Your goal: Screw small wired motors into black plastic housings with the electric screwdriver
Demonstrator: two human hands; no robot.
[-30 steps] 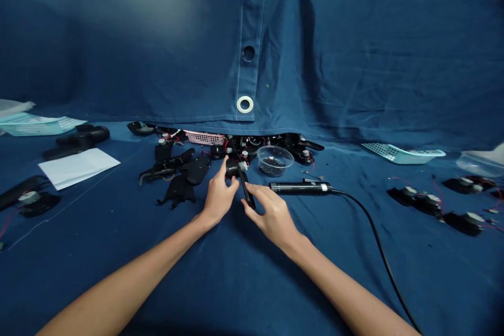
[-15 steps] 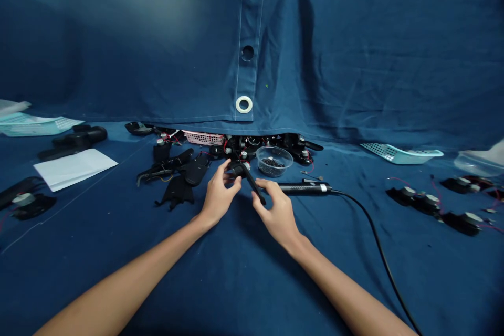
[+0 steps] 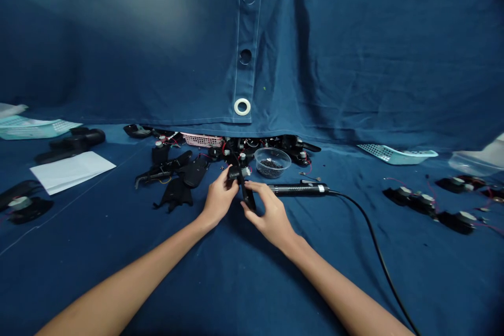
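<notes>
Okay so the left hand (image 3: pixel 219 202) has its fingers closed tight around a small black plastic part (image 3: pixel 235 172) with a silver-capped cylinder on it, and the right hand (image 3: pixel 271 216) pinches the long black arm (image 3: pixel 248 195) sticking down from that same part, fingers curled in narrow around it. The whole thing sits right between the hands, just in front of and left of a glass bowl of tiny black screws (image 3: pixel 271 164), and I can't really tell if it's touching the blue cloth (image 3: pixel 315 273) underneath. A corded black electric screwdriver (image 3: pixel 297 188) lies just beside the right hand, tip toward the part. Further back there's a heap of black housings with red wires (image 3: pixel 173 170) and a pink plastic basket (image 3: pixel 202 140). Off to the right, a row of black units with silver caps (image 3: pixel 423 203) sits near a teal perforated tray (image 3: pixel 394 154).
</notes>
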